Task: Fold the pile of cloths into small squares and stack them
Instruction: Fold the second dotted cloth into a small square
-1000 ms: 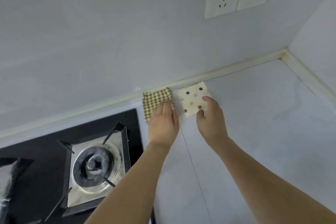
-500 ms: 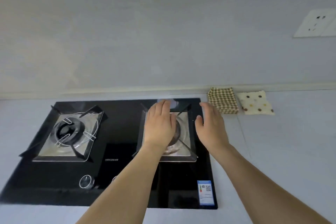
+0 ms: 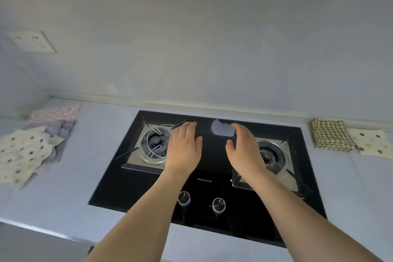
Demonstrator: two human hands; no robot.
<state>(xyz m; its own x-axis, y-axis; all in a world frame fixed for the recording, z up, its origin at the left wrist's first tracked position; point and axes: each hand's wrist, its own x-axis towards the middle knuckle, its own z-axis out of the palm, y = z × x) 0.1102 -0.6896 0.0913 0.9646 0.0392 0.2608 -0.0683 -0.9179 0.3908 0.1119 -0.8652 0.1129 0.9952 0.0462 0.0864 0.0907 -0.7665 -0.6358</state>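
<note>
With both hands empty and fingers loose, my left hand (image 3: 184, 148) sits nearer than my right hand (image 3: 244, 151) to the unfolded pile of cloths (image 3: 32, 144), far off to its left on the worktop (image 3: 102, 140).

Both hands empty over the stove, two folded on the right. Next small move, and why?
Probably reach the left hand left to the polka-dot cloth topping the unfolded pile. Both it and the right hand hover open, and the folded checked cloth is already set down.

A black glass two-burner gas hob (image 3: 136, 178) sits sunk into the pale blue-grey worktop (image 3: 89, 155), with two round silver control knobs (image 3: 184, 198) near its front edge. On the pale wall behind, far left, is a white double wall socket (image 3: 31, 41).
</note>
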